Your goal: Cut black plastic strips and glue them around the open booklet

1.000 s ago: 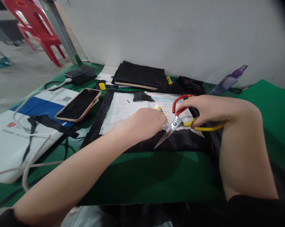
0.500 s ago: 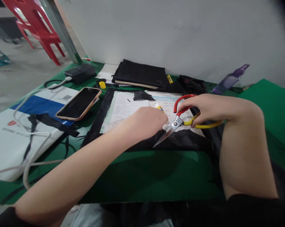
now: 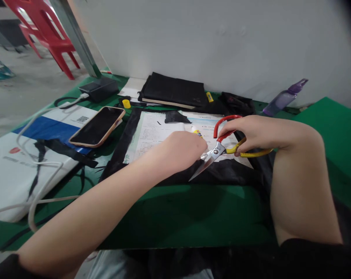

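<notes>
My right hand (image 3: 248, 133) grips a pair of scissors (image 3: 214, 153) with one red and one yellow handle, its blades pointing down to the left over black fabric (image 3: 227, 174). Close beside the blades, my left hand (image 3: 185, 149) is closed, knuckles up, with its fingertips hidden. A white-tipped yellow glue stick (image 3: 197, 132) shows just behind that hand; whether the fingers touch it I cannot tell. Under both hands lie printed pages (image 3: 154, 133), bordered by the black fabric. A small black scrap (image 3: 175, 117) rests on the pages' upper part.
Left of the pages are a phone (image 3: 98, 127), a white and blue bag (image 3: 44, 155) with black strips, and a looping cable (image 3: 37, 201). Behind stand a black-covered book (image 3: 172, 90), a yellow cap (image 3: 126, 104) and a charger (image 3: 101, 89). A purple spray bottle (image 3: 284, 99) leans at right.
</notes>
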The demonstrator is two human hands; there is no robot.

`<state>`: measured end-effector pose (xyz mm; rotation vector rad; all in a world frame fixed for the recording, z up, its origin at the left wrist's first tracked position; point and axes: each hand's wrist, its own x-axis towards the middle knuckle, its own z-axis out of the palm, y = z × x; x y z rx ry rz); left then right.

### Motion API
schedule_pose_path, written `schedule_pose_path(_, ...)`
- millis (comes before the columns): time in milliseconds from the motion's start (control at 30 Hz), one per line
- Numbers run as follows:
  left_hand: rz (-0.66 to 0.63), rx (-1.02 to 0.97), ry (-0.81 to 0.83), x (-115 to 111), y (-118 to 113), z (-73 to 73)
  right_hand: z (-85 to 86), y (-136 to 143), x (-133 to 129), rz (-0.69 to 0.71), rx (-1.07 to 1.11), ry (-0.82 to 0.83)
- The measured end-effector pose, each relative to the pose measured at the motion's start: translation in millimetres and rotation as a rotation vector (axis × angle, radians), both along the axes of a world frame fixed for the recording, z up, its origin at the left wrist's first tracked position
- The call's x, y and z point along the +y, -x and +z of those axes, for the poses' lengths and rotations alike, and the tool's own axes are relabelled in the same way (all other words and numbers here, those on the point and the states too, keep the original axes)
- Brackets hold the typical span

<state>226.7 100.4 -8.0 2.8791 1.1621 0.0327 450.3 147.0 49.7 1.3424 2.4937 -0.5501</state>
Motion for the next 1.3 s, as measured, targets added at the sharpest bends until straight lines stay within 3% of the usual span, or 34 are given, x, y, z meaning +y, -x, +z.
schedule_pose_path(1300, 0.035, 0.011, 0.107, -3, 4, 10.3, -1.0, -5, 3, -0.051, -0.008, -0.017)
